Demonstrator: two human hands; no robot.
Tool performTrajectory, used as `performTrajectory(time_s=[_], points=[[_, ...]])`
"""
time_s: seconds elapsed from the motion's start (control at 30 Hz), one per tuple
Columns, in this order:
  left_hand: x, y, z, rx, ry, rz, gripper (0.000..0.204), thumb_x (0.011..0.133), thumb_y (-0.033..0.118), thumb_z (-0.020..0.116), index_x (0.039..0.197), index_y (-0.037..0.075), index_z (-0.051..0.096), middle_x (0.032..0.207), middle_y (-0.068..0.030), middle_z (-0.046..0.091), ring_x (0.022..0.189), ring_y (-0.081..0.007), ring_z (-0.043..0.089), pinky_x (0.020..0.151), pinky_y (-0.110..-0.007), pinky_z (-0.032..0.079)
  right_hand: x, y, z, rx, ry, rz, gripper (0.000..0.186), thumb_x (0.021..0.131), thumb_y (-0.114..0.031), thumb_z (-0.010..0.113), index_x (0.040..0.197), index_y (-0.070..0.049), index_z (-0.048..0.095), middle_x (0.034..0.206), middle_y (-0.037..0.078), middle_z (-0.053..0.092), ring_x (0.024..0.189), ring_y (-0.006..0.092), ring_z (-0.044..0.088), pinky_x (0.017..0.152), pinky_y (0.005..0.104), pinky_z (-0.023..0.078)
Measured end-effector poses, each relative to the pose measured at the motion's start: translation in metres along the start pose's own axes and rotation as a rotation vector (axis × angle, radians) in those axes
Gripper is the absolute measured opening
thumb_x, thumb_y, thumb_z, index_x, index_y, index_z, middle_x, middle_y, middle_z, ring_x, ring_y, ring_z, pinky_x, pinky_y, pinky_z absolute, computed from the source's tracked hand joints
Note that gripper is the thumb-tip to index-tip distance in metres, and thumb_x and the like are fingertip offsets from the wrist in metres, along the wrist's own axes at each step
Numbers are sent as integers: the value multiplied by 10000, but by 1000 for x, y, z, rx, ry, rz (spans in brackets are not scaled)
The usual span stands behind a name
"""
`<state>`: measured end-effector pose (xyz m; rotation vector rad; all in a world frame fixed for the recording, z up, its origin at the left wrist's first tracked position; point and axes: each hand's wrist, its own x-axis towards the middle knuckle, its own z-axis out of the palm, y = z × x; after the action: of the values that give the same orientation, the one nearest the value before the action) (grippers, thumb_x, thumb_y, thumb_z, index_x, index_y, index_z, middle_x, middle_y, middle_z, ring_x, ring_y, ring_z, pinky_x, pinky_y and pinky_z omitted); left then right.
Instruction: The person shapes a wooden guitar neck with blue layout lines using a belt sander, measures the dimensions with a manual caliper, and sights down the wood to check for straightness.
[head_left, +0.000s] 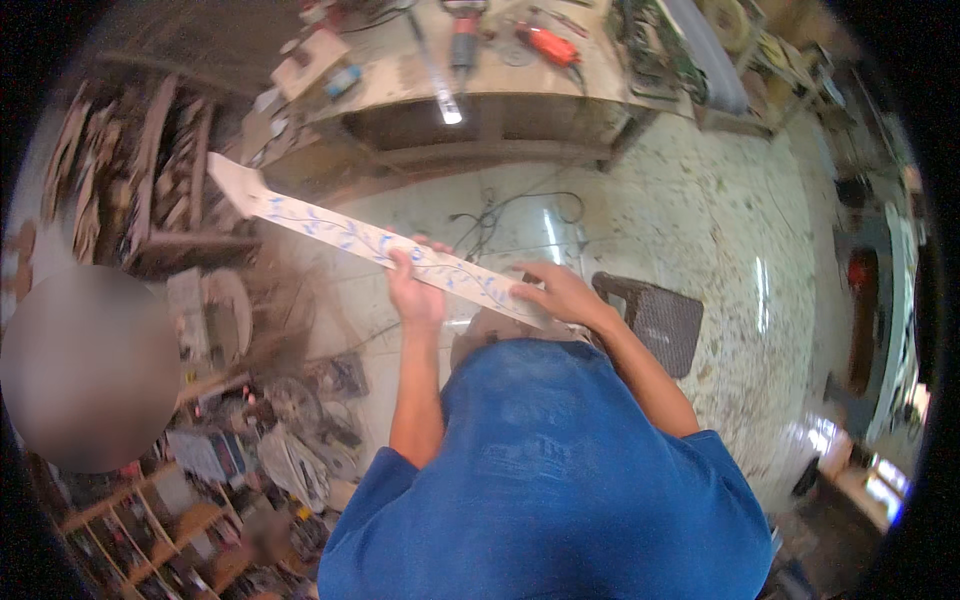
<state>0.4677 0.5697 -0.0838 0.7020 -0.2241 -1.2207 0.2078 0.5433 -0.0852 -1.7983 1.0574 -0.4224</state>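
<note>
A long pale wooden piece (335, 234) with a blue-and-dark vine pattern and a wider pointed head, shaped like an instrument's neck, slants from upper left down toward my body. My left hand (416, 282) grips it around the middle, fingers curled over its far edge and thumb on the patterned face. My right hand (555, 292) holds it near the lower right end, with fingers bent over the top side.
A workbench (380, 92) ahead carries an orange power tool (546, 42), another handheld tool (465, 38) and a metal rule (445, 100). A cable (490, 210) and dark woven seat (655, 320) are on the tiled floor. Wood offcuts (100, 170) and cluttered shelves (195, 520) stand left.
</note>
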Motion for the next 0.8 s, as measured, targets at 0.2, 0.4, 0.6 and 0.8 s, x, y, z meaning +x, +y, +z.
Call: performTrajectory(time_s=[0.2, 0.4, 0.6, 0.8], points=[[69, 33, 96, 425, -292, 88, 456, 1091, 344, 503, 1434, 60, 406, 1005, -139, 642, 741, -223, 665, 678, -383, 577, -24, -54, -87, -156, 466, 110, 485, 932, -270, 743, 1344, -38, 635, 1183, 198, 662, 1037, 335, 654, 866, 401, 537], [78, 22, 223, 878, -811, -96, 345, 1058, 286, 593, 1267, 16, 548, 814, -79, 664, 571, -171, 648, 521, -320, 517, -54, -172, -182, -826, 861, -333, 668, 831, -249, 807, 1450, -145, 578, 1342, 134, 601, 1210, 315, 599, 1034, 429, 493], [67, -25, 307, 1457, -1818, 126, 316, 1007, 286, 621, 1232, 65, 603, 772, -179, 700, 671, -338, 709, 624, -474, 531, -105, -203, -240, -1287, 503, 58, 567, 805, -360, 796, 1319, -172, 650, 1270, 124, 635, 1245, 312, 580, 1069, 474, 449], [49, -101, 313, 1491, -2281, 184, 333, 913, 305, 667, 1169, 93, 641, 824, -198, 719, 798, -404, 718, 722, -524, 554, -179, -85, -205, -373, 181, 374, 348, 964, -410, 677, 954, -62, 666, 750, 114, 639, 634, 314, 644, 627, 425, 519]])
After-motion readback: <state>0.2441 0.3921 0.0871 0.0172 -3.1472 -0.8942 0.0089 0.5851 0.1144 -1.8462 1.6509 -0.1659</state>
